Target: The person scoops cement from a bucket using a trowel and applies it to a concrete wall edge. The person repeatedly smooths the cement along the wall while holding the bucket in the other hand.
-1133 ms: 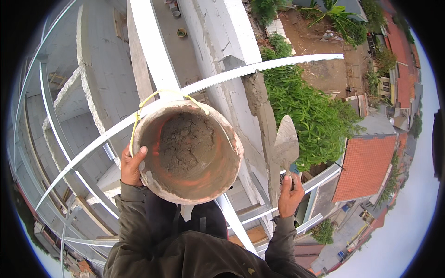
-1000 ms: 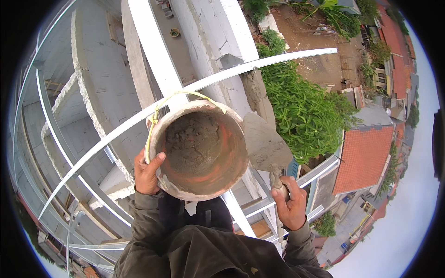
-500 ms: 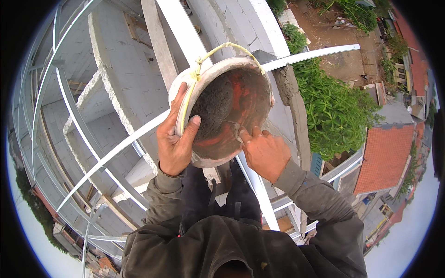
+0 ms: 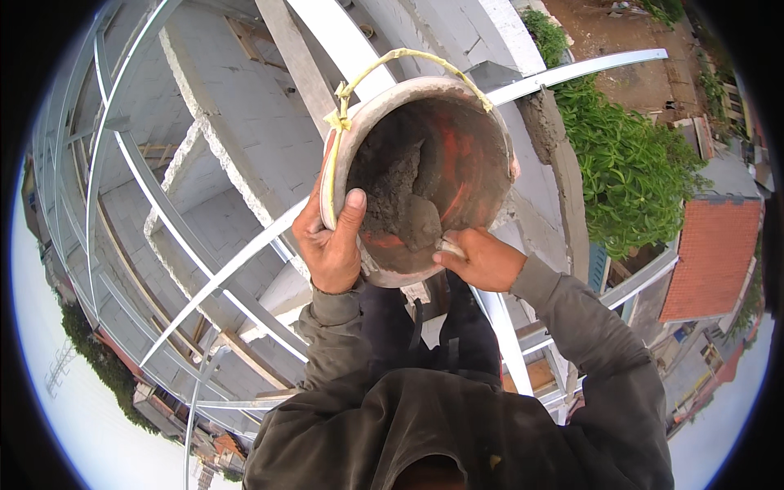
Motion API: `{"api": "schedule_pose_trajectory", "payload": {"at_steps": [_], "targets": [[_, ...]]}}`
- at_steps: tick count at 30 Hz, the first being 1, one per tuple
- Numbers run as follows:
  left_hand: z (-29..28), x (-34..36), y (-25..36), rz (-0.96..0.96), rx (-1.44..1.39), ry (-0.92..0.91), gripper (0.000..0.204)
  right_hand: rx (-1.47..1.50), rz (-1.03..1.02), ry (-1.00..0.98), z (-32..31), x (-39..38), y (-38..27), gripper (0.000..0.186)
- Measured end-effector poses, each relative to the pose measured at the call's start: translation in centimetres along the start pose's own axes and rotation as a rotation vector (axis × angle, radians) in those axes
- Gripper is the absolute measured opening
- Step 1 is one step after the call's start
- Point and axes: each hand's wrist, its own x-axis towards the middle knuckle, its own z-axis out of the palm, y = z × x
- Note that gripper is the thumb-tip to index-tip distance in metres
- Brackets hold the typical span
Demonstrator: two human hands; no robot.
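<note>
A round bucket (image 4: 482, 163), caked with dried cement and orange on parts of its inner wall, is tilted so its mouth faces me. Its yellow cord handle (image 4: 406, 53) arches over the far rim. My left hand (image 4: 333, 249) is closed on the left rim, thumb at the inside edge and fingers on the outer wall. Wet grey mortar (image 4: 390, 175) is heaped at the left inside. My right hand (image 4: 483, 260) grips the handle of a trowel (image 4: 424, 222) at the near rim. Its mortar-coated blade reaches into the bucket against the heap.
Light metal roof channels (image 4: 224, 273) cross on the left above rooms with grey block walls (image 4: 245, 163). A wide white beam (image 4: 343, 41) runs beyond the bucket. On the right are a rough wall edge (image 4: 567, 188), a leafy tree (image 4: 625, 155) far below and a tiled roof (image 4: 709, 257).
My right hand has drawn back toward the near rim, fist round the trowel handle. More of the blade shows, and the mortar is pushed into a heap. The view has shifted slightly.
</note>
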Motion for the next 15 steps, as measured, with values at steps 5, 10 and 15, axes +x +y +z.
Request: {"api": "schedule_pose_trajectory", "payload": {"at_steps": [5,10,15], "targets": [[-0.4,-0.1,1.7,-0.072,0.027,-0.009,0.043,1.15,0.068,-0.307,3.6,1.5,-0.5,0.047],[-0.1,0.1,1.4,-0.081,-0.028,-0.027,0.048,-0.134,-0.317,0.488,4.5,-0.9,-1.2,0.037],[2.6,-0.3,4.0,-0.029,0.033,-0.082,0.05,-0.778,-0.073,0.58,-3.8,-7.7,-9.4,0.026]]}}
